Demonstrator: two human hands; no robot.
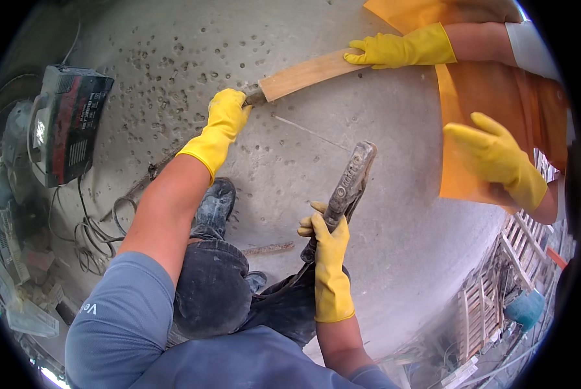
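My left hand (228, 111), in a yellow rubber glove, is closed round a small dark piece (256, 98), perhaps metal, at the near end of a wooden board (310, 74). How far the piece reaches inside the fingers is hidden. My right hand (329, 236), gloved too, grips the handle of a worn, dirty welding electrode holder (351, 178). From its jaws a thin pale electrode (310, 131) points up and left, its tip apart from the board. A co-worker's yellow-gloved hand (401, 48) holds the board's far end; their other gloved hand (498, 159) hangs open, slightly blurred.
A red and black welding machine (76, 123) stands at the left, with dark cables (93, 230) on the pitted concrete floor (394, 259). A rusty bar (268, 249) lies near my boot (216, 204). Orange sheeting (456, 149) hangs by the co-worker. Wooden pallets (482, 311) and a teal bucket (524, 310) are lower right.
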